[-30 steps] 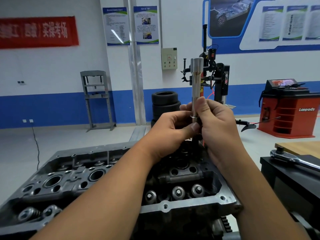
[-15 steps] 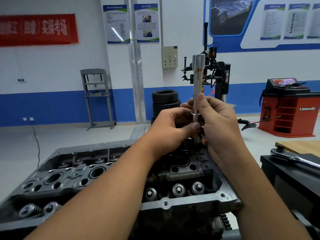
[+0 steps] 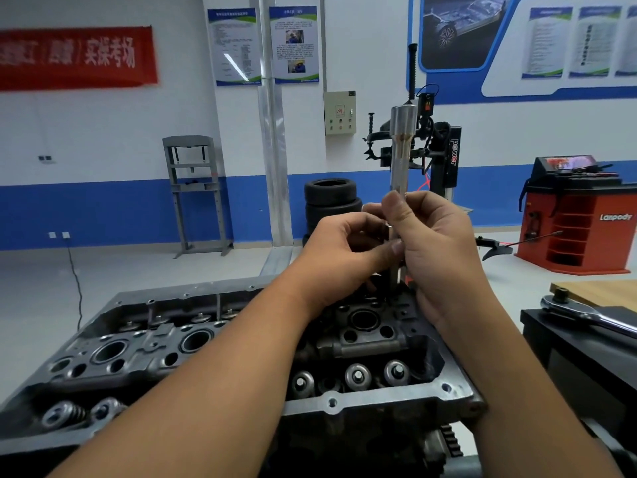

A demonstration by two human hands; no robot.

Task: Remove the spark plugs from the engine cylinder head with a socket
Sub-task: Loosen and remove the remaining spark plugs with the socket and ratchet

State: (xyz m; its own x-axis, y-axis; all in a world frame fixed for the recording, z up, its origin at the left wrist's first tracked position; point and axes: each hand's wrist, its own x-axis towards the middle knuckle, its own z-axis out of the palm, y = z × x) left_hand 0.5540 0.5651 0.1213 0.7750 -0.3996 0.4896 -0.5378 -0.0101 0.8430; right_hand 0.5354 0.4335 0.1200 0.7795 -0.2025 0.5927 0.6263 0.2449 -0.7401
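Observation:
A long silver spark plug socket (image 3: pixel 400 150) stands upright above the far right end of the dark engine cylinder head (image 3: pixel 144 343). My right hand (image 3: pixel 437 246) grips the socket's shaft from the right. My left hand (image 3: pixel 344 250) pinches something small at the shaft from the left, with the thumb against it; a thin metal ring shows between the fingers. The socket's lower end drops behind my hands toward the head and is partly hidden. Open spark plug wells (image 3: pixel 110 351) show along the head's middle. No spark plug is plainly visible.
A ratchet wrench (image 3: pixel 586 313) lies on a black stand at the right, beside a wooden top (image 3: pixel 606 293). Behind stand stacked tyres (image 3: pixel 331 201), a tyre changer (image 3: pixel 444 150), a red wheel balancer (image 3: pixel 579 215) and a grey press frame (image 3: pixel 193 188).
The socket and both hands have stayed in nearly the same place; my right thumb has slid slightly up the shaft and my left fingers have shifted a little.

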